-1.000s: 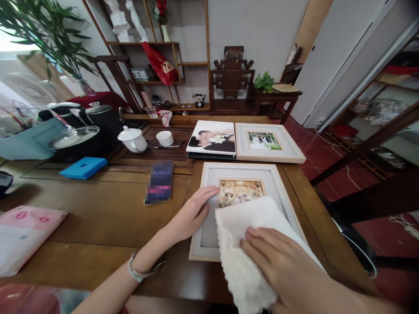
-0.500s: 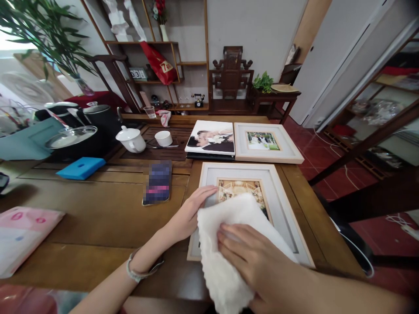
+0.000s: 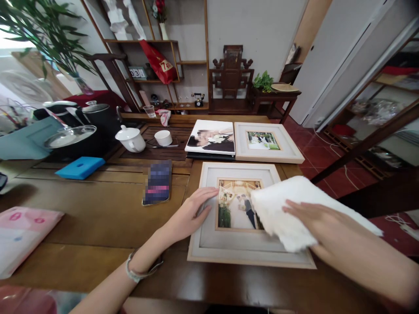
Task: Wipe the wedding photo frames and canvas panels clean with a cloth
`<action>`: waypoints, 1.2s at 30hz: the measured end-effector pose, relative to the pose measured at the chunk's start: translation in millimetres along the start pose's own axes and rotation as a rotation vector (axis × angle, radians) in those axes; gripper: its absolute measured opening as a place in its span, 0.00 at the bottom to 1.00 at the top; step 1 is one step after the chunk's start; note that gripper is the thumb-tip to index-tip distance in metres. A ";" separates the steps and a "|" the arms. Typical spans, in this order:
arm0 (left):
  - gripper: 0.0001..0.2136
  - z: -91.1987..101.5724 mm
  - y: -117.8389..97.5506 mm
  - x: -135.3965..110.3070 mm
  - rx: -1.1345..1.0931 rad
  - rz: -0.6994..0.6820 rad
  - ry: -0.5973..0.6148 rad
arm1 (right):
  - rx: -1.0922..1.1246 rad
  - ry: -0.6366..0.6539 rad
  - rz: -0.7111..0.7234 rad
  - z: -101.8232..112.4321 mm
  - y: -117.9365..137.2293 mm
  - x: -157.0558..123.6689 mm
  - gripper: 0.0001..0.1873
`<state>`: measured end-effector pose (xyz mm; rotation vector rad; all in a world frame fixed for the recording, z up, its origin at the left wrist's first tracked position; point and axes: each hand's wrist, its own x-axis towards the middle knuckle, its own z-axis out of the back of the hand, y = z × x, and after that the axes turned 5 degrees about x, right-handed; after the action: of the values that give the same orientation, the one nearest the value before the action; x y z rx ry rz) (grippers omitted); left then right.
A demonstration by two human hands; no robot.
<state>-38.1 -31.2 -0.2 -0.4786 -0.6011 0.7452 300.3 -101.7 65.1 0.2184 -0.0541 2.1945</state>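
Observation:
A picture frame (image 3: pixel 225 252) with a pale wood border lies flat on the table in front of me, a wedding photo (image 3: pixel 235 205) at its middle. My left hand (image 3: pixel 193 213) rests on the frame's left side, fingers stretched out flat and holding nothing. Under my right hand (image 3: pixel 314 220) is a white cloth (image 3: pixel 294 209), spread across the frame's right side and past its edge. The fingers of that hand lie over the cloth, gripping it. The cloth hides the right part of the frame and a corner of the photo.
Behind the frame lie a second framed photo (image 3: pixel 288 139) and a photo panel (image 3: pixel 211 137). To the left are a phone (image 3: pixel 158 181), a blue box (image 3: pixel 80 168), a lidded white cup (image 3: pixel 131 139), a small bowl (image 3: pixel 163 138) and a tissue pack (image 3: pixel 28 235).
My right hand has moved right with the cloth, from the frame's lower middle to its right edge. More of the photo shows now. My left hand has stayed in place.

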 end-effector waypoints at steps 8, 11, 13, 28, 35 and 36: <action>0.20 -1.0 -0.5 0.8 -0.005 -0.040 -0.028 | 0.207 -0.226 -0.239 -30.9 -32.3 91.4 0.27; 0.21 -1.7 1.6 -0.3 -0.008 -0.032 -0.011 | 0.251 -0.179 -0.104 -38.2 -13.5 123.1 0.27; 0.21 -1.3 1.6 -0.1 -0.007 -0.023 -0.005 | 0.279 -0.118 0.014 -42.0 0.8 142.6 0.28; 0.20 -0.5 0.1 1.2 -0.021 -0.036 -0.021 | 0.119 0.148 0.083 -10.6 -39.5 100.8 0.34; 0.20 -0.3 -0.3 1.5 -0.015 -0.035 -0.018 | 0.118 0.033 0.065 -7.7 -53.6 68.5 0.25; 0.20 -0.3 -0.2 1.4 -0.014 -0.032 -0.016 | 0.136 0.030 0.088 -8.1 -42.8 64.0 0.22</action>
<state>-36.9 -30.3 0.2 -0.4754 -0.6284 0.7157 296.7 -24.4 66.7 0.2631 0.1042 2.2909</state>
